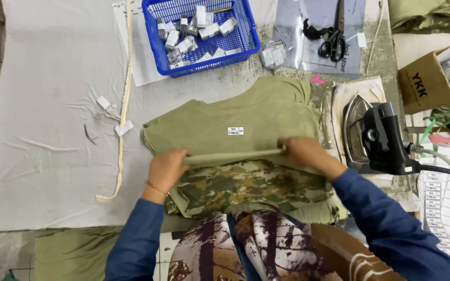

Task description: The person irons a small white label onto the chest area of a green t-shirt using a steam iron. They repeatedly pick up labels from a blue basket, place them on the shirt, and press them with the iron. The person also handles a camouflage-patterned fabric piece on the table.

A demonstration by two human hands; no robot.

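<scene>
An olive-green garment (235,125) lies flat at the centre of the padded work table (53,104), with a small white label (235,130) on its upper side. You are folding its lower edge over a camouflage fabric piece (246,187) that sits at six o'clock from it. Your left hand (167,169) pinches the folded edge at nine o'clock, fingers closed on the cloth. Your right hand (300,152) grips the same fold at three o'clock, also closed on the fabric. At twelve o'clock stands a blue plastic basket (246,39) filled with small grey-and-white bundles. At one o'clock lie black scissors (332,39) on a clear sheet. At three o'clock a black steam iron (376,138) rests on its pad. At nine o'clock a cream cord (123,104) trails down the table.
</scene>
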